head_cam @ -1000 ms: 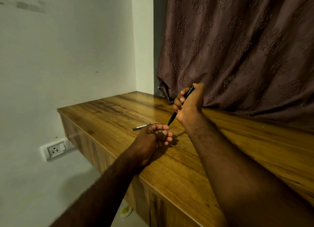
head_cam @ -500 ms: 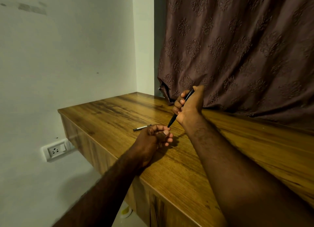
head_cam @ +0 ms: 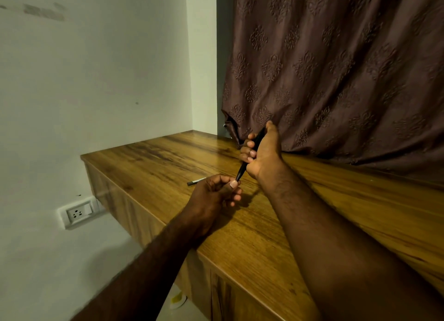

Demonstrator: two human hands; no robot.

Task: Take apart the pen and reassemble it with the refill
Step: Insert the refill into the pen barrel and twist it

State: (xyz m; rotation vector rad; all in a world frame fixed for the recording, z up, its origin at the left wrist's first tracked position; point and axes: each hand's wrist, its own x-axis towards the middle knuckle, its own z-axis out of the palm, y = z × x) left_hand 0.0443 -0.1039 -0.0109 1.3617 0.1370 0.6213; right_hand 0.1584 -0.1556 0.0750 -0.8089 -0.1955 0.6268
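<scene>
Pen point(head_cam: 249, 157) in fisted right hand point(head_cam: 263, 156), above table point(head_cam: 149, 162) | left hand point(head_cam: 216, 193), moved up, pinches its tip | refill point(head_cam: 196, 181) apparently at 9 o'clock | tip unscrewing likely begins

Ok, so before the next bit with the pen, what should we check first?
1. Right hand wraps the black pen barrel firmly: ok.
2. Left hand has its fingertips at the barrel's lower tip: ok.
3. Whether the left hand pinches a small part there: cannot tell, the fingers hide it.
4. The thin piece on the wooden desk, maybe the refill, lies flat and close to the left hand: ok.
5. Whether the barrel is already open for the refill: cannot tell.
</scene>
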